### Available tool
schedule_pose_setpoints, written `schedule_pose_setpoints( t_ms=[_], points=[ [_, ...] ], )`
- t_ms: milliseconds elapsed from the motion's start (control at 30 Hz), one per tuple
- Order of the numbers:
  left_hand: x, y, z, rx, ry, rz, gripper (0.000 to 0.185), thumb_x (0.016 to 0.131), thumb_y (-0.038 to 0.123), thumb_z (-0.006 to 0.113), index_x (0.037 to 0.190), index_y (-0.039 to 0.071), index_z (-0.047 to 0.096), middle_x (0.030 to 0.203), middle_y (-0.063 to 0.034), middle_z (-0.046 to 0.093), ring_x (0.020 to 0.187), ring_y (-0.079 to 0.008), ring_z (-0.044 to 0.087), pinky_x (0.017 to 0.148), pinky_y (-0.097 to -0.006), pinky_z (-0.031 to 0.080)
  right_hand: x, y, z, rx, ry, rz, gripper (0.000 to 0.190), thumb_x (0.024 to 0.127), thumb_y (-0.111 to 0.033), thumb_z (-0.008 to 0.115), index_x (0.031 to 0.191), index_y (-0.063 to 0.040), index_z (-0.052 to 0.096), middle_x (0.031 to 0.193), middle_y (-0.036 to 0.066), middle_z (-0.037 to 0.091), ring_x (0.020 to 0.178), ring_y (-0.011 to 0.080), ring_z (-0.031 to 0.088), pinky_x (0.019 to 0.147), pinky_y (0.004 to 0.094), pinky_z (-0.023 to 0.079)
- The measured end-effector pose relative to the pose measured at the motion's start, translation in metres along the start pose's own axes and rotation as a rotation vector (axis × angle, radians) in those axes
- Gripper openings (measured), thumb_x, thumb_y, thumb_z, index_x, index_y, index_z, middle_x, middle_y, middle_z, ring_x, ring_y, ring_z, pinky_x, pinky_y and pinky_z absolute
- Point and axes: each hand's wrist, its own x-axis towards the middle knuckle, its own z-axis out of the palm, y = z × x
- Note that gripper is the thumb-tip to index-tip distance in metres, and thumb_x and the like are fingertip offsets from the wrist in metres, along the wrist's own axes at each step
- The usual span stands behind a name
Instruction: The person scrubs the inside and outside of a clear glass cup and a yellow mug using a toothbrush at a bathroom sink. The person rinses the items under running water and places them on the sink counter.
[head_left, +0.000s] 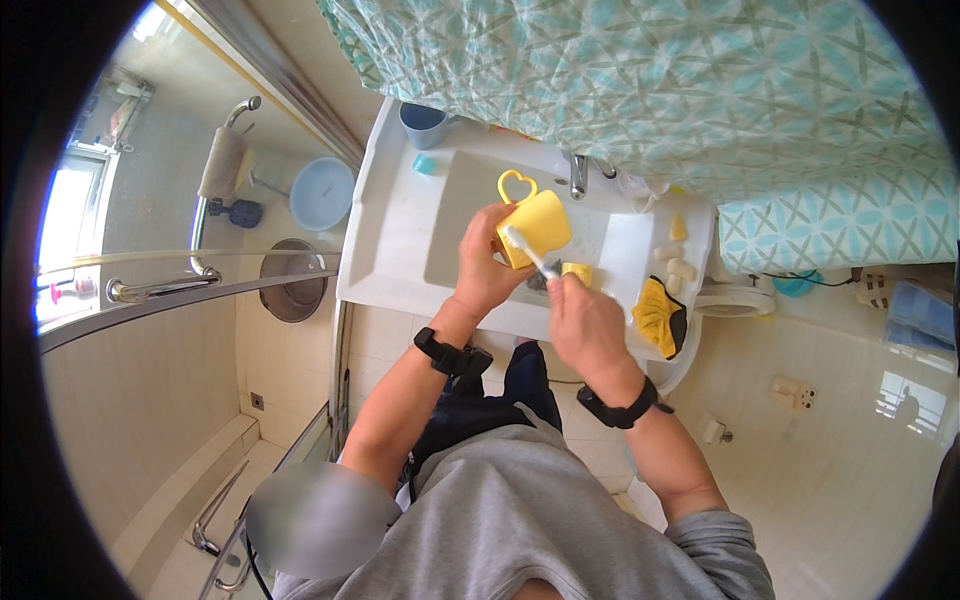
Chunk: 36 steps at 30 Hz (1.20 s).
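Over the washbasin (386, 240), my left hand (484, 262) grips a yellow mug (549, 221) with a heart-shaped handle, tilted on its side. A white toothbrush (534, 257) is held in my right hand (589, 322). Its bristle head lies against or just above the mug's outer wall; exact contact is hard to tell. Beneath my hands, a small yellow object (577, 273) and a dark grey item (537, 282) sit in the basin, both partly hidden by my right hand and the brush.
A chrome faucet (577, 176) stands at the basin's back. On the left rim are a blue cup (424, 127) and a small turquoise item (424, 164). A yellow-and-black cloth item (660, 319) lies on the right rim near several pale pieces (679, 270). A patterned curtain (600, 75) hangs behind.
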Motion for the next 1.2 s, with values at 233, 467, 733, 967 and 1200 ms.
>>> schedule_pose_setpoints(
  t_ms=[233, 467, 733, 967, 1200],
  points=[
    [0.001, 0.005, -0.007, 0.262, -0.074, 0.327, 0.071, 0.066, 0.004, 0.095, 0.129, 0.006, 0.061, 0.132, -0.0184, 0.065, 0.114, -0.0420, 0.067, 0.092, -0.0448, 0.060, 0.008, 0.011, -0.025, -0.054, -0.014, -0.001, 0.040, 0.112, -0.034, 0.047, 0.092, -0.003, 0.064, 0.072, 0.024, 0.069, 0.072, 0.0486, 0.069, 0.065, 0.0593, 0.053],
    [-0.005, 0.002, -0.005, 0.246, -0.076, 0.382, 0.071, 0.066, 0.003, 0.095, 0.127, 0.006, 0.060, 0.134, -0.0195, 0.064, 0.114, -0.0416, 0.067, 0.092, -0.0450, 0.060, 0.008, 0.011, -0.037, -0.104, -0.030, -0.018, 0.038, 0.112, -0.032, 0.049, 0.090, -0.004, 0.064, 0.070, 0.023, 0.068, 0.070, 0.0478, 0.069, 0.063, 0.0590, 0.052],
    [-0.012, 0.007, -0.006, 0.097, -0.143, 0.208, 0.078, 0.067, 0.003, 0.095, 0.133, 0.006, 0.054, 0.135, -0.0191, 0.061, 0.115, -0.0421, 0.066, 0.093, -0.0443, 0.059, 0.014, 0.039, -0.031, -0.014, 0.019, -0.051, 0.036, 0.109, -0.035, 0.057, 0.092, -0.004, 0.064, 0.077, 0.022, 0.070, 0.075, 0.0442, 0.069, 0.067, 0.0544, 0.052],
    [-0.004, 0.012, 0.004, -0.254, -0.287, -0.112, 0.079, 0.079, 0.002, 0.090, 0.143, 0.005, 0.044, 0.135, -0.0147, 0.057, 0.127, -0.0259, 0.062, 0.102, -0.0391, 0.057, 0.039, 0.055, 0.025, 0.972, 0.055, -0.064, 0.032, 0.111, -0.027, 0.062, 0.125, 0.002, 0.067, 0.110, 0.004, 0.072, 0.100, 0.0119, 0.063, 0.090, 0.0313, 0.052],
    [-0.005, 0.010, 0.003, -0.584, -0.171, -0.529, 0.083, 0.080, 0.002, 0.088, 0.147, 0.005, 0.039, 0.130, -0.0099, 0.060, 0.124, -0.0203, 0.062, 0.104, -0.0366, 0.054, 0.050, 0.038, 0.029, 0.995, 0.062, -0.204, 0.033, 0.113, -0.025, 0.059, 0.130, 0.002, 0.065, 0.113, 0.007, 0.074, 0.101, 0.0188, 0.068, 0.093, 0.0349, 0.052]
  ],
)
